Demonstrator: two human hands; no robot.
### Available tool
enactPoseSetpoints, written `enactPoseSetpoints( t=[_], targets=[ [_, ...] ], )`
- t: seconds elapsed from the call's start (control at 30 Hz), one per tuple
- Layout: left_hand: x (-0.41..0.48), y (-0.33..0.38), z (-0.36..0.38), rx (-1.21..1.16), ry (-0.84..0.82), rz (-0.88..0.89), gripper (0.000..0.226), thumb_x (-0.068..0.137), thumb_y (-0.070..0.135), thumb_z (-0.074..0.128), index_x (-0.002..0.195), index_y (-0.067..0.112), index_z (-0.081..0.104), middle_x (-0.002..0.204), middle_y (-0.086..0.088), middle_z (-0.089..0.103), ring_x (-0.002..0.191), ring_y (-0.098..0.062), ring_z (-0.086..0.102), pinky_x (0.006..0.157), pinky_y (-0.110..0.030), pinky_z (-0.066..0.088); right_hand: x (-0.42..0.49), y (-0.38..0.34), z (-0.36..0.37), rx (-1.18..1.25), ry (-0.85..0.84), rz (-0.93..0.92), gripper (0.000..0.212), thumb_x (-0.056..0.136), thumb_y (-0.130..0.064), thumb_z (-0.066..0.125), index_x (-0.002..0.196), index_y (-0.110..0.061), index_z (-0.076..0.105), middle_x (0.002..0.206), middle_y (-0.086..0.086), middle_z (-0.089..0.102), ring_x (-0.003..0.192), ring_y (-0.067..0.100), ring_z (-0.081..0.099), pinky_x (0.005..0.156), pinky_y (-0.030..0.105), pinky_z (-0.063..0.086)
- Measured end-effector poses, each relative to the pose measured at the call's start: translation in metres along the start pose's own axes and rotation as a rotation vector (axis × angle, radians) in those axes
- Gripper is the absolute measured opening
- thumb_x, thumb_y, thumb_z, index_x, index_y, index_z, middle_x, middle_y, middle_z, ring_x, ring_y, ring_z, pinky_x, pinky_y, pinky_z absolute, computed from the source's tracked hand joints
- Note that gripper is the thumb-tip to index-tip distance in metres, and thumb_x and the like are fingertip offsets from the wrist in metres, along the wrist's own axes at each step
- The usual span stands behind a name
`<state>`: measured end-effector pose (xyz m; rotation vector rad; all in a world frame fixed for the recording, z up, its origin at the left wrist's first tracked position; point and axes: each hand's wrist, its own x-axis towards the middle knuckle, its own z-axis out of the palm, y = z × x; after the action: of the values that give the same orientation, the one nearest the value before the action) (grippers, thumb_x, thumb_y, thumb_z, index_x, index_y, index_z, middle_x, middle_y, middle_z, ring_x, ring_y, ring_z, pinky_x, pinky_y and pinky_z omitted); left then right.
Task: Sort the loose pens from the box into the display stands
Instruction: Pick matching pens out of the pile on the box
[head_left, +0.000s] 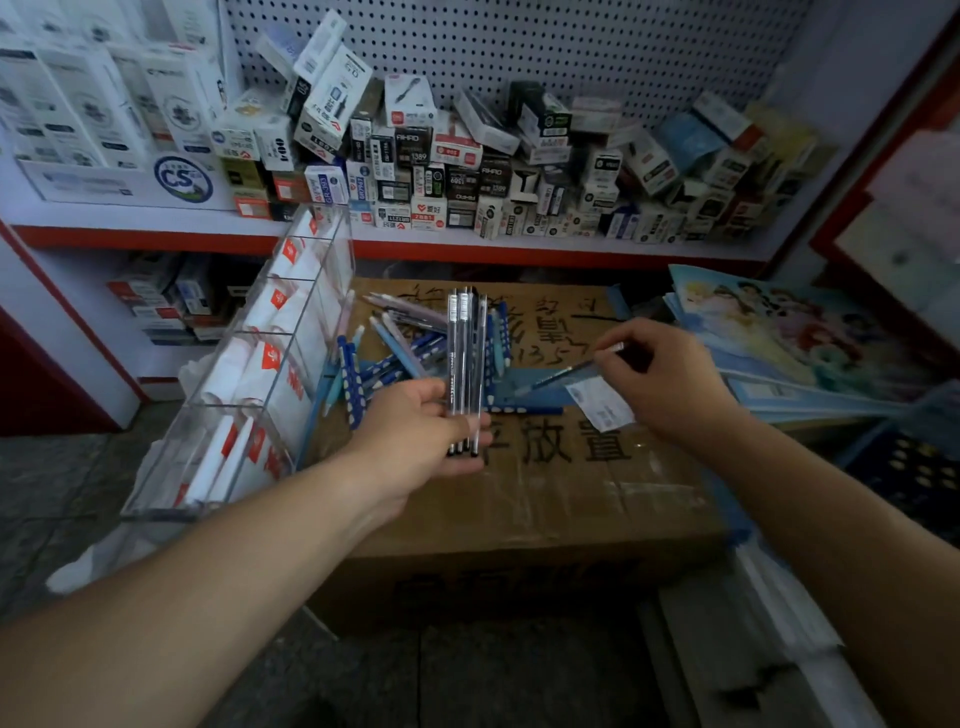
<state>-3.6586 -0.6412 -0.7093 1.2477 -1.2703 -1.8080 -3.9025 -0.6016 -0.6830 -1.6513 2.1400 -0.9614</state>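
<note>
My left hand (422, 427) grips a bundle of several dark slim pens (466, 358), held upright above a cardboard box (524, 499). My right hand (660, 374) pinches a single dark pen (566, 372) that points left and down toward the pile. A heap of loose pens (395, 353), blue dotted ones and pastel ones, lies on the box top behind my left hand. A clear acrylic display stand (260, 364) with several compartments leans at the box's left side; white and red paper shows inside it.
A white paper slip (600, 401) lies on the box under my right hand. Stacked pen cartons (467, 166) fill the red-edged shelf behind. Illustrated booklets (779, 322) lie to the right, a dark crate (914, 467) beyond them. Tiled floor is in front.
</note>
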Motion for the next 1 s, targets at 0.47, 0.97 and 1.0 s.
enactPoseSetpoints(
  t=[0.47,0.97,1.0],
  targets=[
    [-0.088,0.018,0.170,0.148,-0.464,0.137,0.021,0.095,-0.002,0.064,0.111,0.010,0.066,0.098,-0.008,0.078,0.088,-0.020,0.077,0.070,-0.029,0.063,-0.208,0.011,-0.176,0.011,0.425,0.209,0.009,0.085,-0.028,0.078,0.084,-0.031,0.070,0.075,-0.011,0.072,0.069,0.003,0.066,0.064,0.015,0.050],
    [-0.248,-0.040,0.346,0.139,-0.897,-0.002,0.022,0.093,-0.006,0.063,0.110,0.009,0.066,0.097,-0.011,0.078,0.091,-0.024,0.076,0.070,-0.034,0.064,-0.510,0.048,-0.232,-0.034,0.992,0.596,0.009,0.082,-0.031,0.074,0.089,-0.035,0.071,0.083,-0.007,0.074,0.072,0.013,0.070,0.066,0.026,0.054],
    [-0.257,-0.048,0.353,0.158,-0.902,-0.010,0.022,0.093,-0.005,0.063,0.109,0.009,0.066,0.097,-0.011,0.078,0.092,-0.024,0.076,0.071,-0.036,0.064,-0.520,0.049,-0.232,-0.033,1.005,0.610,0.011,0.081,-0.034,0.072,0.092,-0.035,0.070,0.083,-0.006,0.074,0.073,0.015,0.071,0.067,0.030,0.056]
  ],
)
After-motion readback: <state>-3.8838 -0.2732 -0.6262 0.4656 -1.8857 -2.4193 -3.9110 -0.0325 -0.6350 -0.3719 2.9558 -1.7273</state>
